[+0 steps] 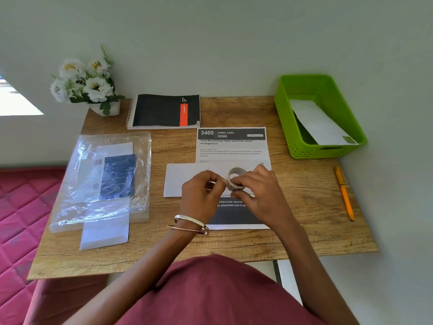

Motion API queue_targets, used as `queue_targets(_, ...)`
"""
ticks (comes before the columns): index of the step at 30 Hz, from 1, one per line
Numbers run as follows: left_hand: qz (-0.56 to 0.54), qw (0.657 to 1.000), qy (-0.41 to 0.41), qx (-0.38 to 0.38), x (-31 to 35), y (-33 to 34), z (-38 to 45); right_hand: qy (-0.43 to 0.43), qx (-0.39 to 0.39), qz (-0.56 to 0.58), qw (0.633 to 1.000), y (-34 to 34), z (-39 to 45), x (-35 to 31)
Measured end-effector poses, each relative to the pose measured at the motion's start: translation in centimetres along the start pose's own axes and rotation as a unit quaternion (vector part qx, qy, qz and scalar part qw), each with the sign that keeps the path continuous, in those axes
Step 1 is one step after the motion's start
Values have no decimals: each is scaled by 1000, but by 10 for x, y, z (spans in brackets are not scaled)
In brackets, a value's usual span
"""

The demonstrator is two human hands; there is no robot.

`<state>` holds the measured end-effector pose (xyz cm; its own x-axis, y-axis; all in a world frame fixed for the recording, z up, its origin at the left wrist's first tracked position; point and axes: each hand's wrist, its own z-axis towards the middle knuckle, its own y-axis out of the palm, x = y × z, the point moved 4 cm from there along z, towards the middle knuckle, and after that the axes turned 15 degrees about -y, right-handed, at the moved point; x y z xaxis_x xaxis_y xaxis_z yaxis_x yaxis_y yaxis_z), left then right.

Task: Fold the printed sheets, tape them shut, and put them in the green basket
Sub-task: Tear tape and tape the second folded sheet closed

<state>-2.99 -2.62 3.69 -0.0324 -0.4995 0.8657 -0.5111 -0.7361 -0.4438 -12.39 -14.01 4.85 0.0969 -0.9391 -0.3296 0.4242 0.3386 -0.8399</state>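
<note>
From the head camera, a wooden table (293, 231) stands against a pale wall, and both hands work over its middle. The right hand (260, 195) grips a roll of tape (236, 178), fingers curled round its far and near sides, holding the ring upright just above the paper. The left hand (202, 191), two bangles (191, 224) on its wrist, pinches at the left edge of the roll with thumb and fingertips; whether it has the loose tape end cannot be told.

Under the hands lies a folded white sheet (178, 179), set crosswise and sticking out to the left. It rests on a flat printed sheet (232, 146) headed "3405 DINING AREA", whose dark lower band shows between the wrists.

The green basket (288, 127) sits at the far right corner of the table, against the wall, with one folded white sheet (316, 123) leaning inside it. An orange pen (344, 193) lies near the right edge, well apart from the hands.

On the left, a clear plastic bag (140, 146) holds a blue booklet and pale papers, and a white envelope (105, 233) pokes out from under its near side. A black spiral notebook (164, 111) with an orange stripe lies at the far edge, beside a pot of white flowers (86, 83). A pink quilted surface (21, 219) shows to the left of the table
</note>
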Motion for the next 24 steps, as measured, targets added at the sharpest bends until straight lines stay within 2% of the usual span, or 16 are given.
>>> queue_targets(8, -63, 993, -77, -56, -11, 4, 7, 62, -9, 72, 995, -2, -16, 14)
queue_targets(15, -111, 985, -120, -53, -11, 2, 7, 143, -3, 51, 988, -13, -32, 32)
queue_targets(19, -125, 983, -123, -56, -13, 2, 7, 223, -28, -38, 974, -24, -46, 53)
queue_targets(24, -136, 979, -140, -57, -15, 6, 7, 312, -78, -162, 933, -32, -69, 76)
